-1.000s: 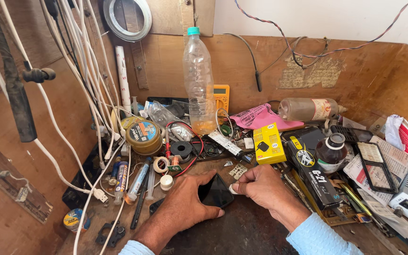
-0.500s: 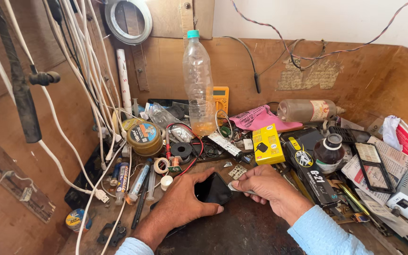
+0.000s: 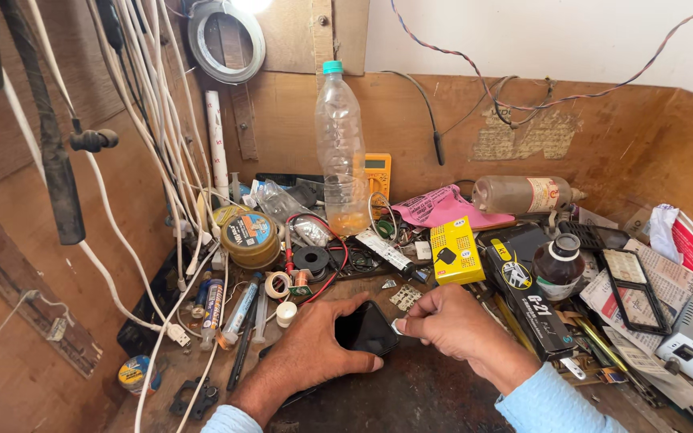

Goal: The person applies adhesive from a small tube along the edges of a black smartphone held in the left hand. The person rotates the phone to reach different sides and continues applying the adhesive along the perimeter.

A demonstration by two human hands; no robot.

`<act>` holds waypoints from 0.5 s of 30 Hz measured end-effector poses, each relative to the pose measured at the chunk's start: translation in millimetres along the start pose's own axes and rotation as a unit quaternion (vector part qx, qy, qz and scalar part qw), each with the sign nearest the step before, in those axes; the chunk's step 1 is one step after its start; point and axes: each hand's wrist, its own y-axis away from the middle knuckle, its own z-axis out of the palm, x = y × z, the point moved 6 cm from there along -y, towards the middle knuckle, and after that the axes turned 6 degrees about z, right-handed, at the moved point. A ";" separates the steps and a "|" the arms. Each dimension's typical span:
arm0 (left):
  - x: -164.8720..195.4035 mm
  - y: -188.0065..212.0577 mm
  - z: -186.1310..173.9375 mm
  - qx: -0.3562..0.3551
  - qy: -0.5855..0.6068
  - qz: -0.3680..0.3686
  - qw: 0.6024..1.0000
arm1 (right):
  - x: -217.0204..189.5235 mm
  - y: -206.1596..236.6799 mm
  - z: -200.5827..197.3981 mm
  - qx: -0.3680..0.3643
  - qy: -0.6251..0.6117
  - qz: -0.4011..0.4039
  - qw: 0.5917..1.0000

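Lying flat on the tabletop, the black phone sits under the left hand, whose grip is clasped around its edge. The right hand touches the phone's other end, its grip pinching a small light tool. Just past both grips lies a yellow box.

Two hands, one dark phone, two bottles, one yellow box, one multimeter.
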 end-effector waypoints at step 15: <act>-0.2 -4.7 0.3 -0.045 0.050 0.029 0.997 | 6.2 13.7 2.5 -0.077 -0.191 0.145 0.968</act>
